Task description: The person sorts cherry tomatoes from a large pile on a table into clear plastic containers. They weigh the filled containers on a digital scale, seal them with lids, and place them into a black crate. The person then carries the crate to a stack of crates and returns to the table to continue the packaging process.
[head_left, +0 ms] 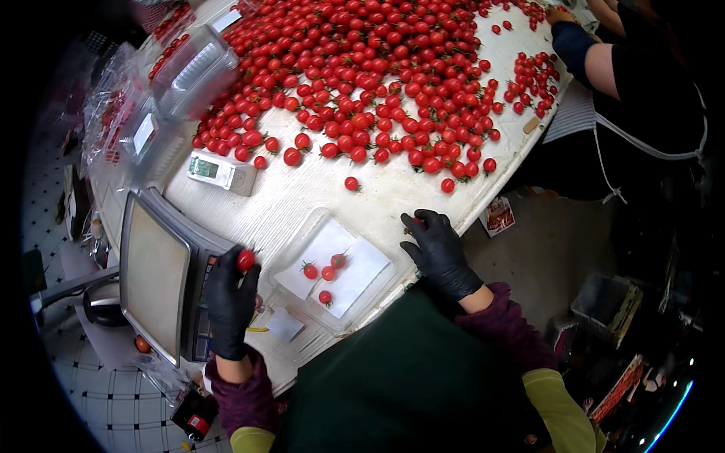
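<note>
My left hand [232, 300], in a black glove, holds a cherry tomato [246, 260] between its fingers, beside the scale. Right of the tray, my right hand [439, 255], gloved the same way, has its fingers curled around another cherry tomato [418, 221], mostly hidden by them. Between my hands lies a clear plastic tray [389, 277] lined with white paper [359, 283]. Several tomatoes rest on that paper, among them one with a green calyx [310, 270]. Beyond the tray spreads a large heap of cherry tomatoes [362, 73].
A weighing scale [156, 277] stands at the left, near a small white device with a display [221, 172]. Stacked clear containers [192, 71] and plastic bags [107, 119] line the left edge. Across the white table [283, 198], a co-worker's arm [600, 65] reaches in at the upper right.
</note>
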### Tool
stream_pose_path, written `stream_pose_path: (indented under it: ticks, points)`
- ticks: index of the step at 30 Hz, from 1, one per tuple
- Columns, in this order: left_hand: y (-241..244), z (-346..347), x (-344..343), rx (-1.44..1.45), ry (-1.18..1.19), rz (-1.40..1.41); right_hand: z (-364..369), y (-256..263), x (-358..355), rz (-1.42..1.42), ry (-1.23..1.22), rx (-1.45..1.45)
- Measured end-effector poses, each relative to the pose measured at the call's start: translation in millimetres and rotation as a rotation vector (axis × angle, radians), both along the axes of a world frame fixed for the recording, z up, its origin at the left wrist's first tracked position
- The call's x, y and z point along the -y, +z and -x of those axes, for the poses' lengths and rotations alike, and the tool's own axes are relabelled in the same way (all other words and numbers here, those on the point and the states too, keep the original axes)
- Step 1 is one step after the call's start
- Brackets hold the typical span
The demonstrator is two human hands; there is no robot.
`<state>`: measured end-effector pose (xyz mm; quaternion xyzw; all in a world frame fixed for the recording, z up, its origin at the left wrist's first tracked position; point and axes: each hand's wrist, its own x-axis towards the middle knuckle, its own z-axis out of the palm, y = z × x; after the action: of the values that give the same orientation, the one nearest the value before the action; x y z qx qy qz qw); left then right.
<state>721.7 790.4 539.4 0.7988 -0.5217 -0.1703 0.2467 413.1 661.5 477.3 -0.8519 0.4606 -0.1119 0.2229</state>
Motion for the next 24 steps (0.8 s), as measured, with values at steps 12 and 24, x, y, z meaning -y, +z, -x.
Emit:
stream_pose_path:
  ticks: [12,24]
  points:
    - [-8,-41,-212,0.232,0.342,-0.724,16,2,19,-1.218,-0.778,1.061]
    - [-24,66,121,0.154,-0.402,0.031,4,-6,32,-1.062,-0.785,1.183]
